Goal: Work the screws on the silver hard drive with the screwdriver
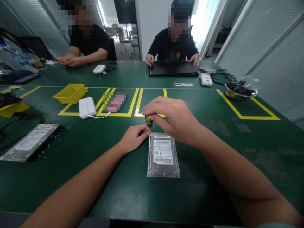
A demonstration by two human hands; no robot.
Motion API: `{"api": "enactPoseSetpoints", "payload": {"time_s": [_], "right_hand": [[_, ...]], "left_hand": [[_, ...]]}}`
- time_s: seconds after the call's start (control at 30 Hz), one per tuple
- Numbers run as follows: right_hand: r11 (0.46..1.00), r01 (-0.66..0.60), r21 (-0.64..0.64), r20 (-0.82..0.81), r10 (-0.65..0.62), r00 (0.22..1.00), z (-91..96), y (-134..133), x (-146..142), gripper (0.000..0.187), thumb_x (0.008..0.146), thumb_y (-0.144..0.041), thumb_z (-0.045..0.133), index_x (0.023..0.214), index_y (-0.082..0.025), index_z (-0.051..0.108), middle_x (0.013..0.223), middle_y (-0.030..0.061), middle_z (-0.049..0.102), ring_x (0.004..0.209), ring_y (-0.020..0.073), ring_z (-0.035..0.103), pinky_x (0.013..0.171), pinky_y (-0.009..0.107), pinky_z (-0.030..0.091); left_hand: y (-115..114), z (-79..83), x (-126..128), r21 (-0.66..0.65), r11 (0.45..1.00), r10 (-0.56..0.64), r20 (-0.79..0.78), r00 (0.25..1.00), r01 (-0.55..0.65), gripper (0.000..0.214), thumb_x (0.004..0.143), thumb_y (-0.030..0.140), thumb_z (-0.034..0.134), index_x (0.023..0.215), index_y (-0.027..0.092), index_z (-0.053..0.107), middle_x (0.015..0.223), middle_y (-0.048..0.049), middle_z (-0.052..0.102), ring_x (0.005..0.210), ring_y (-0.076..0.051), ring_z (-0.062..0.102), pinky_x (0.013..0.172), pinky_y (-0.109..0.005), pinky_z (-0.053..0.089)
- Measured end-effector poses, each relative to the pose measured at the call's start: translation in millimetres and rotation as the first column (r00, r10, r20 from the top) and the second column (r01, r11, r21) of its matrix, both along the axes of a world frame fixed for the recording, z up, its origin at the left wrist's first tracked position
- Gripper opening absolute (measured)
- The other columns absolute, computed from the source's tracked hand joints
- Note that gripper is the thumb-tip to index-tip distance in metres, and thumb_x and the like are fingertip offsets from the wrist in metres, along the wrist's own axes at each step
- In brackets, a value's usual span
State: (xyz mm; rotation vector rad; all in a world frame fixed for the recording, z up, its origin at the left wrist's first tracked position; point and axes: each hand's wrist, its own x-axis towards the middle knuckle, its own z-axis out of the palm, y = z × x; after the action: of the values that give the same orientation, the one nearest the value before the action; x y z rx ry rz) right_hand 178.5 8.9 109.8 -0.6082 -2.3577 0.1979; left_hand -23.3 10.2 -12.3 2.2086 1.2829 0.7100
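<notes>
A silver hard drive [163, 167] with a white label lies flat on the green table in front of me. My right hand [174, 115] is closed on the top of a short screwdriver [148, 122] with a yellow and black handle, held upright over the drive's far left corner. My left hand [134, 136] rests on the table beside that corner, its thumb and fingers pinched together just below the handle. What lies between those fingertips is hidden, and so is the screwdriver's tip.
At left lies another hard drive [30, 141] on a dark pad with small bits around it. Further back are a yellow bin [71, 94] and a white power bank [87, 107] cabled to a phone. A metal bowl [241, 91] stands right. Two people sit opposite, one holding a black panel [174, 68].
</notes>
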Motion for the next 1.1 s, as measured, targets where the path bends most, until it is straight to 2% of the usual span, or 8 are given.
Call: {"api": "enactPoseSetpoints", "payload": {"time_s": [1.1], "right_hand": [[0.999,0.035,-0.027,0.078,-0.033,0.996,2.9,-3.0,0.0,0.028,0.091,-0.009,0.046,0.102,-0.013,0.071,0.108,0.0072,0.074,0.104,0.0201,0.067,0.092,0.033,0.048]], "left_hand": [[0.5,-0.9,-0.2,0.001,1.000,-0.001,0.013,1.000,0.001,0.021,0.092,0.033,0.054,0.085,0.017,0.066,0.078,0.0022,0.069,0.065,-0.013,0.056,0.065,-0.026,0.040]]}}
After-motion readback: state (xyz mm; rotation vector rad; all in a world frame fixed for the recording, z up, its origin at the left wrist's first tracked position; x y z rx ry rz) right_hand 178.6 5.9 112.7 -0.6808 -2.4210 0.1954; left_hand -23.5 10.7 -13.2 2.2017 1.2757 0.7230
